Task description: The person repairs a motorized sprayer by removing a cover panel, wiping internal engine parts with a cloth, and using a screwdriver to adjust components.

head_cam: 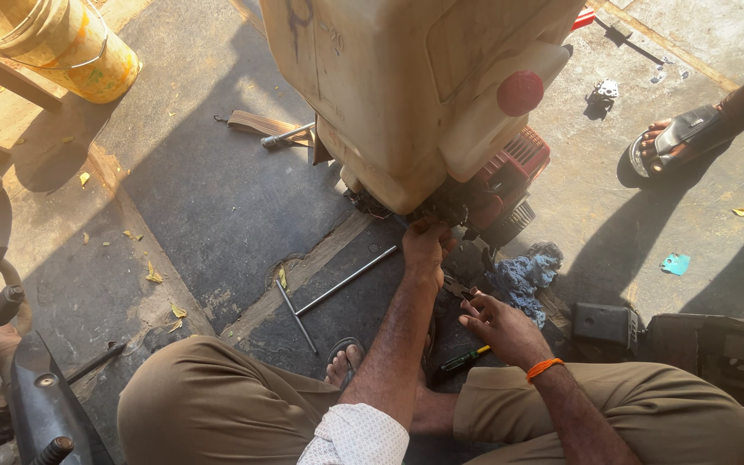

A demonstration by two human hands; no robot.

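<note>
A large cream plastic tank (389,86) with a red cap (520,92) stands on a red engine unit (510,176) on the ground in front of me. My left hand (428,245) reaches under the tank's lower edge and touches the dark parts at the engine's base. My right hand (497,323), with an orange band at the wrist, rests low on the ground beside a small metal tool (458,288); what its fingers hold is unclear. A green-handled screwdriver (465,357) lies just below it. My knees in tan trousers frame the bottom.
A long T-shaped metal wrench (337,284) lies left of my arm. A blue rag (523,275) sits right of the engine. Another person's sandalled foot (678,138) stands at upper right. A yellow bucket (62,39) is at upper left, a motorcycle part (10,379) at lower left.
</note>
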